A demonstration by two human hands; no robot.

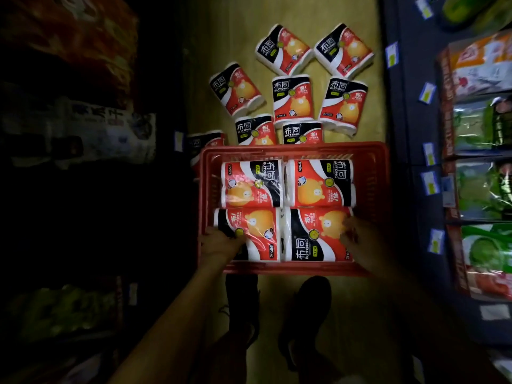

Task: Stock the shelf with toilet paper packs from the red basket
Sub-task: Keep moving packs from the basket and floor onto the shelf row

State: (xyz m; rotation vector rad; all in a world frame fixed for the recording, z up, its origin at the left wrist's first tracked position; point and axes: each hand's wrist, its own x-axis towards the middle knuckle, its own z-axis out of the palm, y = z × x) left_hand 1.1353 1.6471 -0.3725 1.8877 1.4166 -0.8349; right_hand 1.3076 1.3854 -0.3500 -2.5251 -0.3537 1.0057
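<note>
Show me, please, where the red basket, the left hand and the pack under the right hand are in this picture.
red basket (293, 151): head view, on its far rim.
left hand (221, 242): head view, on the back of the hand.
near-right pack (307, 245): head view, on its black label area, beside the right hand (357, 236).

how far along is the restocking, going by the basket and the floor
Nothing visibly shelved yet. The red basket holds four packs in view. The left hand rests on the near-left pack and the right hand on the near-right pack; neither is lifted. Eight more packs lie on the floor beyond the basket. Almost everything appears left to do.
</note>
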